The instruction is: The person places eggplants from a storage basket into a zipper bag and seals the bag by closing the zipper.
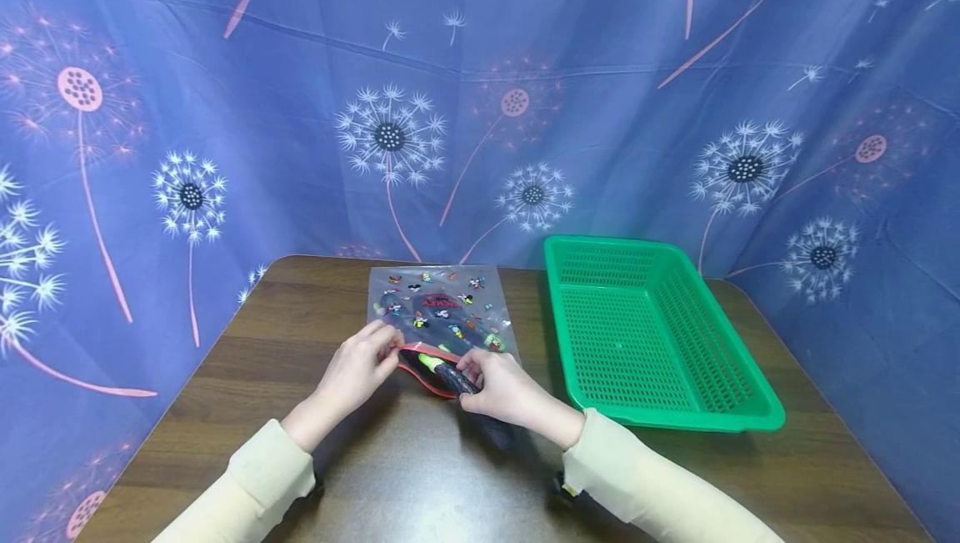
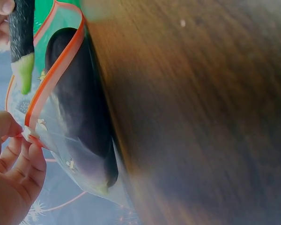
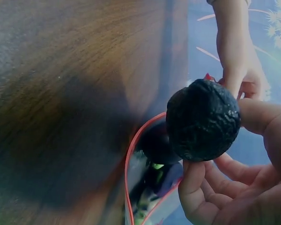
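A clear zip bag [image 1: 408, 279] with cartoon prints and a red-edged mouth lies on the table, its mouth parted towards me. My left hand [image 1: 360, 362] pinches the mouth's left end, plainer in the left wrist view at the zip strip [image 2: 54, 77]. Inside the bag lies a dark purple eggplant [image 2: 77, 103], with other items partly hidden behind it. In my right hand [image 1: 506, 389] I grip a black, wrinkled, long vegetable [image 1: 453, 378] with a light green end. That green end points into the bag's mouth; the rounded black end [image 3: 203, 122] faces the right wrist camera.
A green perforated plastic basket [image 1: 555, 318] stands to the right of the bag on the brown wooden table [image 1: 300, 309]. Behind the table hangs a blue cloth [image 1: 300, 109] with dandelion prints.
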{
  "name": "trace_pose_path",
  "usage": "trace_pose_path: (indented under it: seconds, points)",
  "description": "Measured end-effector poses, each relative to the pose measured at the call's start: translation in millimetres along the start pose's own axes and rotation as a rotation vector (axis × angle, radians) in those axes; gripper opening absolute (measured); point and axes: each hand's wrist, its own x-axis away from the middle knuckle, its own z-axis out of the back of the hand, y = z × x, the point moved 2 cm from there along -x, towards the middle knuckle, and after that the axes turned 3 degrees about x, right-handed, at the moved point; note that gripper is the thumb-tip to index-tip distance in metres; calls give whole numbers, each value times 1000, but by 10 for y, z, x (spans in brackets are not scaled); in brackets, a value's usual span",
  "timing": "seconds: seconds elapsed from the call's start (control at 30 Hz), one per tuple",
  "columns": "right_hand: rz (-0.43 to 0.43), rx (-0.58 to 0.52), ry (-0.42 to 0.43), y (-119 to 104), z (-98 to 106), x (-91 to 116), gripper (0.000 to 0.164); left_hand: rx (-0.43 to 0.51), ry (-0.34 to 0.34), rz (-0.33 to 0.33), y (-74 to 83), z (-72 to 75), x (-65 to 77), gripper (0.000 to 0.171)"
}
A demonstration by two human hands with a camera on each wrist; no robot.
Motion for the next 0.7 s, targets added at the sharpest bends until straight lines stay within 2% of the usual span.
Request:
trace_pose_path:
  seconds: [0.2, 0.4, 0.7]
  points:
    - [-2, 56, 55, -39, -70, -83, 28, 6, -11, 9, 9, 10, -2, 18]
    - [38, 111, 92, -67, -151, -124, 26, 10, -23, 15, 2, 11, 0, 17]
    - [62, 124, 169, -122, -240, -234, 24, 4, -11, 19, 15, -4, 1, 20]
